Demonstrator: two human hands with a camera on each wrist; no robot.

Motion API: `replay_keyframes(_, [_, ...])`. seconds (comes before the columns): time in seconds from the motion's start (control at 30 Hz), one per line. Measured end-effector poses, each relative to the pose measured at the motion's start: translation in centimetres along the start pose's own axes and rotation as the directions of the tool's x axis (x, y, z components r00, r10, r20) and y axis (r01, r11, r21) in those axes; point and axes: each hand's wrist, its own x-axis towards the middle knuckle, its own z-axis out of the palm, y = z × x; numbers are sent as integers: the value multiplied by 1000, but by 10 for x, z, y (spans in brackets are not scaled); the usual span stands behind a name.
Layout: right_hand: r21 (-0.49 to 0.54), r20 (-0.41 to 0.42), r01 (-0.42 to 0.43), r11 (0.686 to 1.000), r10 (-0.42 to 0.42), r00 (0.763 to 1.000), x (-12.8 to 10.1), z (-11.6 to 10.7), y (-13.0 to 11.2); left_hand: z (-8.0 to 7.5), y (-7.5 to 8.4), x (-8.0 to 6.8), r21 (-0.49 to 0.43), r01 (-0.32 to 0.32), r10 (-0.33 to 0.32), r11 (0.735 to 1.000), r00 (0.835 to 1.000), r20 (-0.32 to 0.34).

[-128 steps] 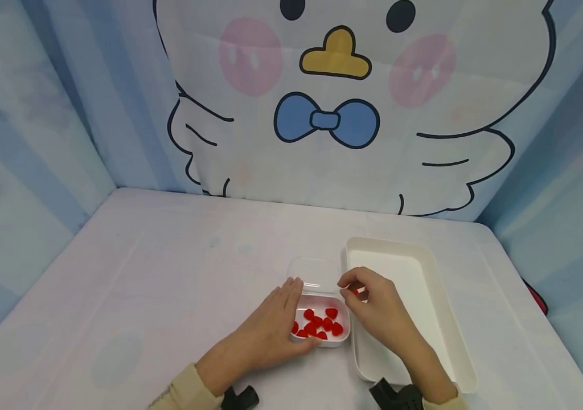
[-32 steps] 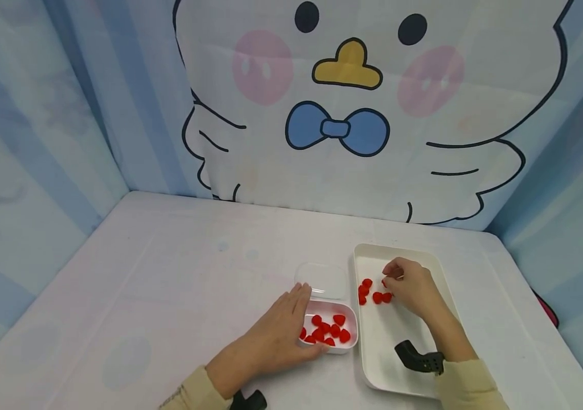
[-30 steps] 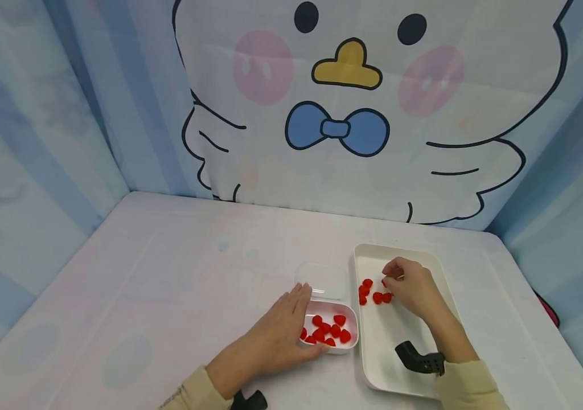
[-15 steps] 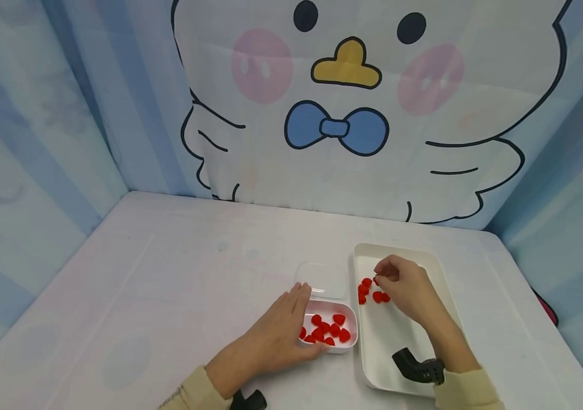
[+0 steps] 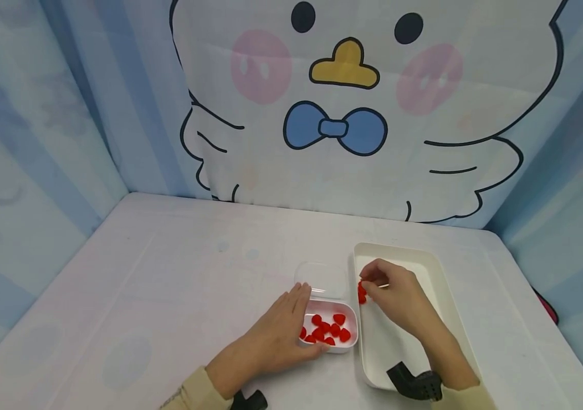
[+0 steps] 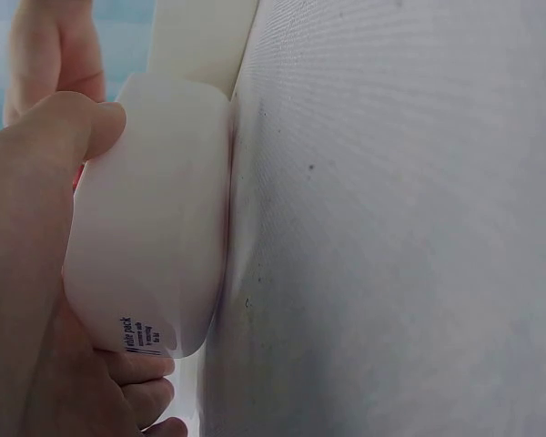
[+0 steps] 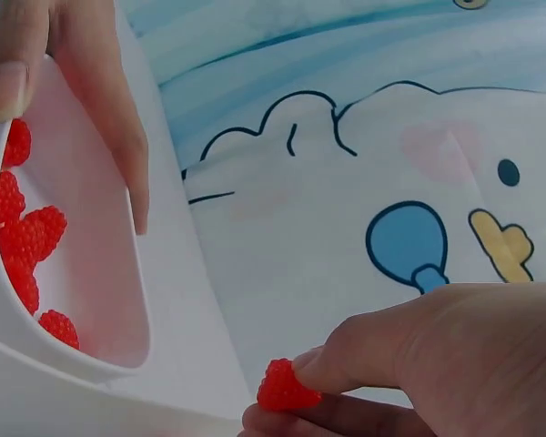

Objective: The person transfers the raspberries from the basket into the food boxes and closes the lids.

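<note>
My left hand grips a small white plastic box, its thumb on the near side and its fingers at the left end. Inside the box lie several red raspberries, seen closer in the right wrist view as bumpy raspberries. Over the left part of the white tray is my right hand. Its thumb and fingers pinch one raspberry. Beside the fingertips, more raspberries lie along the tray's left edge, partly hidden by the hand.
A clear plastic lid lies just behind the box. The tray stands right against the box's right side. A pale cloth covers the table, and printed curtains rise at the back and sides.
From beside the box, my right hand went right over the tray, then came back left toward its left edge. Two raspberries seen in the tray are now hidden. My left hand stays on the box.
</note>
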Motion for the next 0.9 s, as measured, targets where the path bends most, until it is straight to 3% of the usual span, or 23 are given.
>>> replay_keyframes(0.37, [18,29,103,994,-104,994,-3,17,-12,1,-2,-1,9,-15,15,1000,1000,-13])
replay_keyframes(0.9, [101,135,84,991,-98,986,-11,42,-24,-1,-2,-2,25,-47,48,999,998,-27])
